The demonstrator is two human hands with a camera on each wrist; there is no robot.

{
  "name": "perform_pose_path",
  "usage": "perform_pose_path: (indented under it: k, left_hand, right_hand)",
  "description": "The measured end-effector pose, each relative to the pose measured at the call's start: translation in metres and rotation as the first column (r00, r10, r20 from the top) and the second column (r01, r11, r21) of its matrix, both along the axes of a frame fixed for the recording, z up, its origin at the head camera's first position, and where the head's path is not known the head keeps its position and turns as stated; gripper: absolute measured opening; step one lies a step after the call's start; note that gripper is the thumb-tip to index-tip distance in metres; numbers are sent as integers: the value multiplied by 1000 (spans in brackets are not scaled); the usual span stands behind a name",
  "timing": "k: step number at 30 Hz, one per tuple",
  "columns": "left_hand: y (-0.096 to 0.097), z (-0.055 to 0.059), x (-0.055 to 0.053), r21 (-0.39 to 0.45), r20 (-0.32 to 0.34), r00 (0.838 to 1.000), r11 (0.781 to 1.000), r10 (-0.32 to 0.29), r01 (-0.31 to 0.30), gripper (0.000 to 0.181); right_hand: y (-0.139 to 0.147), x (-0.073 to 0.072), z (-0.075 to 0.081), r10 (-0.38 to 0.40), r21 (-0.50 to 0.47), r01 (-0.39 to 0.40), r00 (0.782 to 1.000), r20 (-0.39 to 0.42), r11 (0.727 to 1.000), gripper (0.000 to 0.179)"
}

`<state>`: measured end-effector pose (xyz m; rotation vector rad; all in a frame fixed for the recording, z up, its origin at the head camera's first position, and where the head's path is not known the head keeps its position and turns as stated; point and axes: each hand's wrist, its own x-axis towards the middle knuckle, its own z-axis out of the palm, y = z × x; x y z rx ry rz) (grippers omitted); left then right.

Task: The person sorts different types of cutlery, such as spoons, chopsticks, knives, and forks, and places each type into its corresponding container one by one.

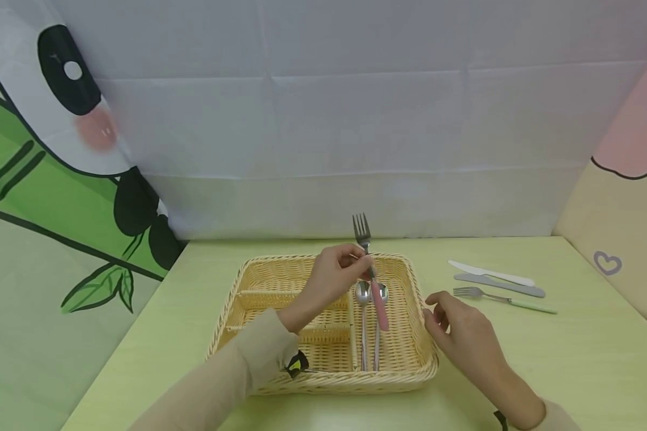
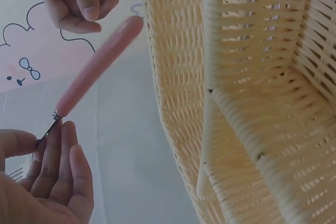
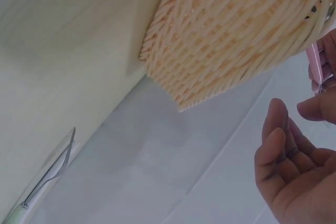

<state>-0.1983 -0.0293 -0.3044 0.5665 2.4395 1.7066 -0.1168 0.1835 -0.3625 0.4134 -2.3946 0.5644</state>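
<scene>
My left hand (image 1: 331, 275) pinches a fork by its metal neck above the wicker basket (image 1: 410, 386). The fork's tines point up and away, and its pink handle (image 1: 380, 305) hangs toward me over the right compartment. In that long compartment lie two spoons (image 1: 363, 293), side by side, bowls at the far end; the pink handle partly covers one. My right hand (image 1: 466, 335) is beside the basket's right rim with fingers loosely bent and nothing in them. The right wrist view shows that hand (image 3: 294, 177) apart from the basket's woven side (image 3: 226, 35).
Right of the basket, a white knife (image 1: 490, 272), a grey knife (image 1: 498, 285) and a fork with a green handle (image 1: 534, 306) lie on the pale table (image 1: 571, 371). Dividers (image 1: 323, 332) split the basket's left part into smaller compartments. A cloth wall (image 1: 366, 131) stands behind.
</scene>
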Motion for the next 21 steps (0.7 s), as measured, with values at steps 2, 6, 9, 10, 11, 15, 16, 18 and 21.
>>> perform_pose_path:
  k: [2,6,9,10,11,15,16,18,21]
  left_hand:
    - [-3,0,-2,0,7,1000,1000,-7,7,19]
    - [-8,1,-3,-14,-1,1000,1000,7,-7,17]
    - [-12,3,-4,-44,-26,999,998,40,-41,15]
    - [-14,4,-4,-53,-39,998,997,51,-54,14]
    - [-15,5,-4,-66,-53,997,996,62,-66,13]
    - [-21,7,-4,-94,-119,989,991,84,-96,11]
    - [-23,7,-4,-100,-133,987,990,86,-99,11]
    - [-26,7,-4,-120,-157,984,987,85,-105,10]
    - [-30,7,-4,-162,-177,981,981,75,-104,10]
  right_hand:
    - [4,-1,-1,-14,-1,14,1000,15,1000,14]
    - [13,-4,-4,-42,-1,42,998,39,999,12]
    - [21,-6,-6,-65,5,65,997,50,998,10]
    - [24,-7,-7,-73,9,73,996,53,997,10]
    - [27,-8,-8,-80,8,80,995,58,997,9]
    - [37,-11,-11,-107,8,107,992,72,994,10]
    - [40,-12,-12,-112,7,112,991,79,994,10]
    - [45,-14,-13,-123,6,123,988,91,992,10]
    - [53,-17,-15,-133,11,133,985,113,991,9]
